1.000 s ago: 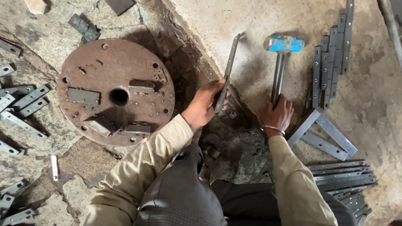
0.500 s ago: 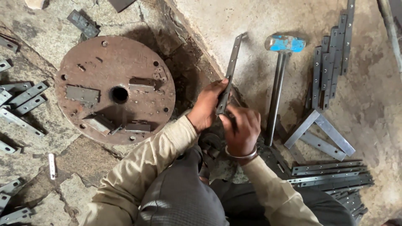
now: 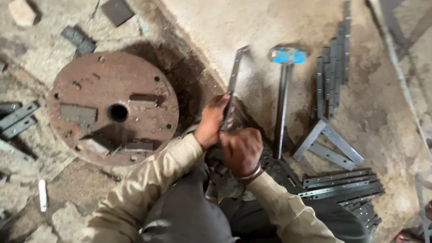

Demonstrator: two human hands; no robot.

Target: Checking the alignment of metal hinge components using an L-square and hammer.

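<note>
My left hand [image 3: 212, 120] grips the near end of a long flat metal strip [image 3: 234, 75] that runs away from me over the concrete floor. My right hand [image 3: 242, 150] is closed on the same strip's near end, just below and right of the left hand, wrist bangle showing. A hammer with a blue head [image 3: 287, 55] and a metal handle [image 3: 282, 112] lies on the floor just right of my hands, untouched.
A rusty round steel disc [image 3: 112, 108] with a centre hole lies at left. Stacked flat metal strips [image 3: 332, 76] sit at upper right, more strips [image 3: 342, 184] at lower right, two crossed brackets [image 3: 328, 144] between. Loose strips [image 3: 15, 119] lie at far left.
My right hand let go of the hammer handle and moved left to the strip's near end, beside my left hand. The hammer stayed on the floor.
</note>
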